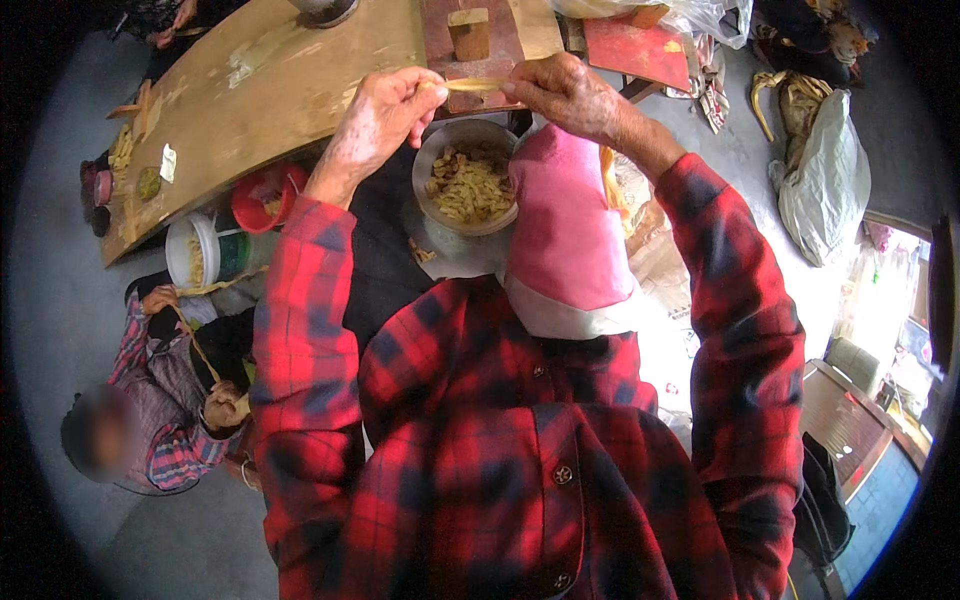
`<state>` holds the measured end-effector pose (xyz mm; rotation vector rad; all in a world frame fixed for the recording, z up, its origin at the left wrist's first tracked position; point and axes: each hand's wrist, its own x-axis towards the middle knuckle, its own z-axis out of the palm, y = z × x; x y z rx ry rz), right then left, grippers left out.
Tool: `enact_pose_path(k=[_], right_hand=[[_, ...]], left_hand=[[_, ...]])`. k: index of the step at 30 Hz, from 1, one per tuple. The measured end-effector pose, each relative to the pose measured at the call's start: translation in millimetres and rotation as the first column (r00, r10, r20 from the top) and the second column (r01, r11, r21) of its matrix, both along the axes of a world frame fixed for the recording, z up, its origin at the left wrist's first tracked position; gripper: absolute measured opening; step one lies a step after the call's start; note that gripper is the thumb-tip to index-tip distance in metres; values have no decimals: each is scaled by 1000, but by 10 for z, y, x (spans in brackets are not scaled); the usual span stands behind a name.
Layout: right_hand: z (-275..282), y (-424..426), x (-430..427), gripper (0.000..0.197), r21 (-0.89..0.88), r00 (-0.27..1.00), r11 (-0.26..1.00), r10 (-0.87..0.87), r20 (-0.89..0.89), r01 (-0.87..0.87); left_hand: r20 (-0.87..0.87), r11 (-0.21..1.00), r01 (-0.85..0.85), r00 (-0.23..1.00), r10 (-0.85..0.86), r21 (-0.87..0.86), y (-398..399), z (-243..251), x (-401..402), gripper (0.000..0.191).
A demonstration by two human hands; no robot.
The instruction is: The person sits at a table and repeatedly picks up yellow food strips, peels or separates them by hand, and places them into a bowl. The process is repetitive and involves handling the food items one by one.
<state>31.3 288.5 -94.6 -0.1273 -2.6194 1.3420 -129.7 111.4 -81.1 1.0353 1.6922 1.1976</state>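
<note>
My left hand [386, 120] pinches one end of a short, pale yellow fibrous strip [475, 85], possibly a plant fibre. The other end is gripped between the fingers of my right hand [564, 94], and the strip is stretched level between them. Below my hands is a round metal basin [421, 201] with many small yellowish knotted-looking pieces [472, 196] in it. A pink cloth with a white band [571, 225] covers my right knee. Longer yellow strips [613, 187] hang beside that cloth, partly hidden by my right forearm.
A wooden table [322, 67] spans ahead, bearing a brown board [439, 26] and wooden block [470, 34]. At left are a red bucket [251, 214], a white bucket [180, 251] and a seated person [169, 390] handling long strips. Plastic bags [825, 180] lie right.
</note>
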Motion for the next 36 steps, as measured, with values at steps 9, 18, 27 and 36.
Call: enact_pose_path(k=[9, 18, 27, 36], right_hand=[[-263, 286, -229, 30, 7, 999, 1000, 7, 48, -7], [-400, 337, -223, 21, 78, 998, 996, 49, 31, -51], [-217, 80, 554, 26, 203, 987, 974, -72, -143, 101], [94, -657, 1489, 20, 313, 997, 948, 69, -46, -51]], left_hand=[[35, 1000, -14, 999, 14, 13, 280, -270, -214, 18], [39, 996, -92, 995, 91, 11, 325, -460, -254, 18], [245, 987, -93, 962, 124, -133, -189, -583, 27, 36], [-595, 996, -17, 803, -42, -92, -781, -903, 262, 46]])
